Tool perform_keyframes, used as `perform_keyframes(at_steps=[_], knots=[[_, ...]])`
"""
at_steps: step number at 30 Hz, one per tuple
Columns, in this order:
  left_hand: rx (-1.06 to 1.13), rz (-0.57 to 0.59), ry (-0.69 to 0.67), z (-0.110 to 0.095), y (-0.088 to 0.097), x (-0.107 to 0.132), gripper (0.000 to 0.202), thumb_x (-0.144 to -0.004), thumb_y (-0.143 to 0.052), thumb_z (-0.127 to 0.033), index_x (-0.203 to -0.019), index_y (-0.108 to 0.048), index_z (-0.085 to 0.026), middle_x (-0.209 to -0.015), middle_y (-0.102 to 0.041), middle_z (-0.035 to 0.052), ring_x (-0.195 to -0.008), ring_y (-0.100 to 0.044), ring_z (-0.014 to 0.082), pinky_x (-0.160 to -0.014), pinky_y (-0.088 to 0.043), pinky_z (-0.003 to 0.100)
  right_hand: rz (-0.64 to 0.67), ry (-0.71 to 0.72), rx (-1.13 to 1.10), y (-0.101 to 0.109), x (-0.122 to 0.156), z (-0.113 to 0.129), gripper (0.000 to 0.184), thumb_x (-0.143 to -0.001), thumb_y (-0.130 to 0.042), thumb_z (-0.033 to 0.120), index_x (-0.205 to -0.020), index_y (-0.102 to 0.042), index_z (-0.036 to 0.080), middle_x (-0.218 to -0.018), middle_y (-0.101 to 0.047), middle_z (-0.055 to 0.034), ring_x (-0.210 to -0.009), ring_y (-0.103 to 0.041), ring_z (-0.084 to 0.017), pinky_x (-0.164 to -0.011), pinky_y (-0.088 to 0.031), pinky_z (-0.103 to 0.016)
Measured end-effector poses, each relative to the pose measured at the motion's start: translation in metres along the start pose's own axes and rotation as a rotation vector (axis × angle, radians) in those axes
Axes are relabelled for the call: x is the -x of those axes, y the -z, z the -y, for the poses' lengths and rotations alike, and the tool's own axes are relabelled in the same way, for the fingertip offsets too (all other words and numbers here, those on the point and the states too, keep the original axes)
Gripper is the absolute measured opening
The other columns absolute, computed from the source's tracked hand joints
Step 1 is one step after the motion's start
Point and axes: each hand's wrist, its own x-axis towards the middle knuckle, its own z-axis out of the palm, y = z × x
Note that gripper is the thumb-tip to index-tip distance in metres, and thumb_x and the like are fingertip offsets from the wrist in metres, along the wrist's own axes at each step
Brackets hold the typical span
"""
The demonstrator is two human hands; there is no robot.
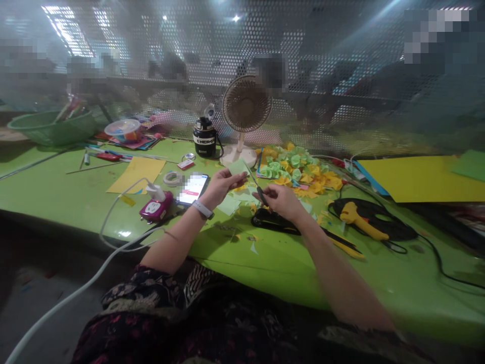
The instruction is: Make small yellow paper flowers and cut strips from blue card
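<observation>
My left hand [223, 183] pinches a small pale green piece of paper [238, 167] and holds it up above the green table [265, 263]. My right hand [278, 198] grips black-handled scissors [254, 183] whose blades point up and left, meeting the paper's lower edge. More pale green paper pieces [229, 205] lie on the table under the hands. A pile of green and yellow folded paper flowers [295, 172] sits just beyond the hands. A white band is on my left wrist.
A phone [192, 188], tape roll [173, 178] and pink power adapter [156, 207] with white cable lie to the left. A small fan [244, 114] and black jar [204, 136] stand behind. A yellow glue gun [359, 220] and yellow paper sheets [420, 177] lie right. A green basket [49, 126] is far left.
</observation>
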Motion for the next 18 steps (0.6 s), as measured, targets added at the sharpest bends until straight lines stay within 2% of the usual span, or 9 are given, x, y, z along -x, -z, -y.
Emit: perform_keyframes(at_steps=[4,11,18], knots=[[-0.024,0.044,-0.003,0.0041,0.003,-0.0019,0.028,-0.065,-0.091,-0.019,-0.087,-0.075,-0.011,-0.083,-0.077,0.0049,-0.072,-0.071,0.0099,-0.08,-0.057,0.024,-0.015,0.004,0.001,-0.0007,-0.0003,0.0004,0.06,-0.064,-0.07,0.08,-0.069,-0.058,0.021,-0.06,-0.061,-0.0006,-0.051,-0.048,-0.013,-0.048,-0.038,-0.028],[-0.026,0.028,0.008,0.0044,0.0011,-0.0021,0.023,-0.068,-0.089,-0.016,-0.086,-0.075,-0.011,-0.083,-0.076,0.0048,-0.072,-0.07,0.0105,-0.082,-0.056,0.026,-0.028,0.06,0.032,-0.0006,-0.0018,-0.0034,0.06,-0.069,-0.067,0.08,-0.069,-0.059,0.02,-0.061,-0.063,-0.0017,-0.051,-0.048,-0.013,-0.049,-0.039,-0.027],[-0.058,0.057,0.001,0.0052,0.0017,-0.0017,0.028,-0.063,-0.091,-0.021,-0.084,-0.074,-0.012,-0.083,-0.076,0.0055,-0.07,-0.069,0.0105,-0.077,-0.055,0.025,-0.017,0.031,-0.006,-0.0005,-0.0008,-0.0013,0.06,-0.068,-0.069,0.079,-0.07,-0.06,0.02,-0.062,-0.064,-0.0021,-0.05,-0.05,-0.013,-0.048,-0.04,-0.027]])
